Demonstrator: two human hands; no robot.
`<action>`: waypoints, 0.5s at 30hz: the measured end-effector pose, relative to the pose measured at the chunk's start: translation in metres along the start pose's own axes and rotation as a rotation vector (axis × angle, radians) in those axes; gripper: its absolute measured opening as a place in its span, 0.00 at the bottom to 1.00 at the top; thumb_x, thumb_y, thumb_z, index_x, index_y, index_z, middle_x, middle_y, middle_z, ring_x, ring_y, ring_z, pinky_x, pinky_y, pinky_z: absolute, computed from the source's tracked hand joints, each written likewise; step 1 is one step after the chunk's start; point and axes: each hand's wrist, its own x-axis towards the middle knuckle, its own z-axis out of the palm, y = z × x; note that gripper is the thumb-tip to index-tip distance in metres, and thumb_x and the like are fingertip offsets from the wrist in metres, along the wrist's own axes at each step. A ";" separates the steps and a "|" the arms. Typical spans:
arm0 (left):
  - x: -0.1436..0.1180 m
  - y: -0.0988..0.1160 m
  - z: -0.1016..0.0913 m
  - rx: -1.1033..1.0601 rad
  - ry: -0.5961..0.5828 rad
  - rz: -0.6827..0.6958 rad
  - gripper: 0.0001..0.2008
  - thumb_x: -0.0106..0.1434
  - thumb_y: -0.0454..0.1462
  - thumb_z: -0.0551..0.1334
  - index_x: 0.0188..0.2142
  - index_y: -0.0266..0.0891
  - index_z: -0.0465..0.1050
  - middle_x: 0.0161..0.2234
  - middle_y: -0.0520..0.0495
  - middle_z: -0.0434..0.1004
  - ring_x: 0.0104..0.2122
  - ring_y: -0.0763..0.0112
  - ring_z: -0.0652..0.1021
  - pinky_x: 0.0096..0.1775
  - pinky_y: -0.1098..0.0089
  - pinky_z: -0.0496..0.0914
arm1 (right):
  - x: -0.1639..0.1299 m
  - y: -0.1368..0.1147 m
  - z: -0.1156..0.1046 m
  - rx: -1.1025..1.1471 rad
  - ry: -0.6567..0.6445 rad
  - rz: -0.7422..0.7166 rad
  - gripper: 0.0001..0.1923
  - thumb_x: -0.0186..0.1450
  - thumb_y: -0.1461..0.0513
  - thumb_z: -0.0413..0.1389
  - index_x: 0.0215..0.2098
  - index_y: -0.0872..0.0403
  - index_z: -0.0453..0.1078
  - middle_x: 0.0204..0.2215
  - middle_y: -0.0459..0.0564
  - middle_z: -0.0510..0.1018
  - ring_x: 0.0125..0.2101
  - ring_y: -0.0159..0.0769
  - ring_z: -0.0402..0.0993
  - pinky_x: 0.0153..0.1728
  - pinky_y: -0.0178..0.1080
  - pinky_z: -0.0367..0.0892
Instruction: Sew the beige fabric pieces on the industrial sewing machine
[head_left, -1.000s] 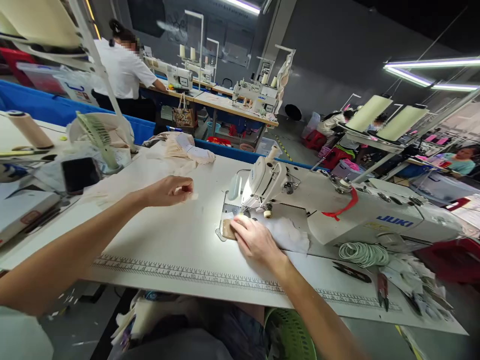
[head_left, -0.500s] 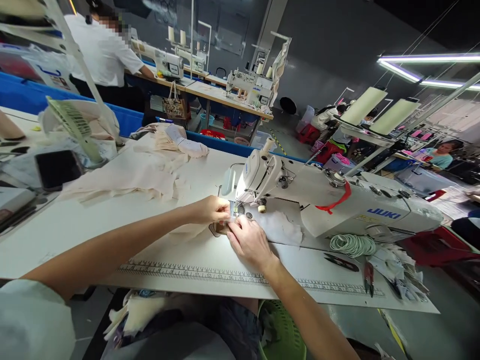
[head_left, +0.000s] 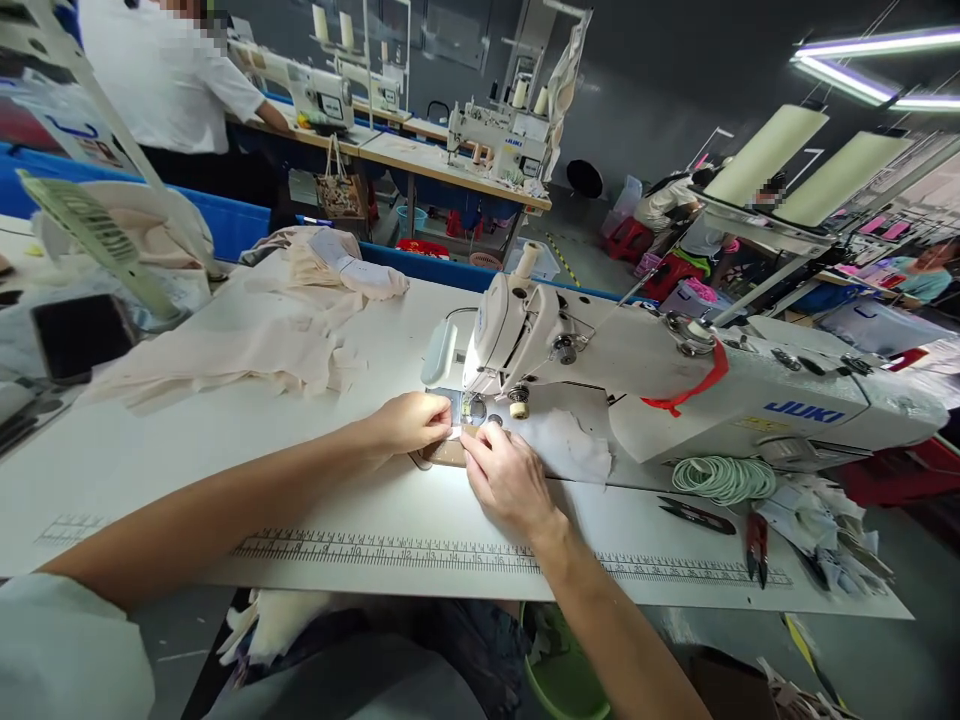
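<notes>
My left hand (head_left: 409, 422) and my right hand (head_left: 504, 475) meet at the needle of a white JUKI sewing machine (head_left: 637, 385). Together their fingertips pinch a small white label (head_left: 455, 432) just in front of the presser foot. Under the fingers lies a small tan fabric piece (head_left: 444, 455) on the machine bed. A scrap of white cloth (head_left: 566, 450) sits to the right of my right hand, under the machine arm.
Cream fabric (head_left: 247, 350) is heaped at the table's far left, beside a fan (head_left: 97, 240) and a phone (head_left: 71, 335). A coil of pale green elastic (head_left: 724, 478), snips (head_left: 697, 515) and red pliers (head_left: 756, 540) lie right. A ruler strip (head_left: 420, 555) runs along the front edge. Other people work behind.
My left hand came in from the left side of the table to the needle and joined the right hand on the small label. The camera has tilted down slightly.
</notes>
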 end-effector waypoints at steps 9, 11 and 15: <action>0.003 0.002 -0.003 -0.082 -0.043 -0.075 0.04 0.58 0.37 0.58 0.28 0.40 0.69 0.24 0.53 0.78 0.25 0.68 0.77 0.29 0.71 0.66 | -0.001 0.004 -0.001 0.058 0.023 0.035 0.15 0.72 0.65 0.47 0.42 0.54 0.76 0.33 0.49 0.74 0.29 0.35 0.65 0.34 0.39 0.61; 0.004 0.003 -0.003 -0.087 -0.046 -0.092 0.05 0.58 0.38 0.59 0.27 0.40 0.69 0.24 0.52 0.78 0.25 0.68 0.77 0.29 0.71 0.66 | -0.001 0.004 0.000 0.057 0.021 0.032 0.15 0.72 0.65 0.47 0.44 0.53 0.76 0.32 0.49 0.75 0.29 0.36 0.66 0.34 0.40 0.61; 0.005 0.004 -0.004 -0.041 -0.011 -0.085 0.05 0.57 0.37 0.60 0.26 0.40 0.69 0.24 0.51 0.77 0.26 0.68 0.76 0.29 0.71 0.64 | -0.002 0.003 0.000 0.054 0.023 0.028 0.15 0.72 0.66 0.48 0.48 0.53 0.76 0.33 0.50 0.76 0.30 0.38 0.67 0.35 0.41 0.62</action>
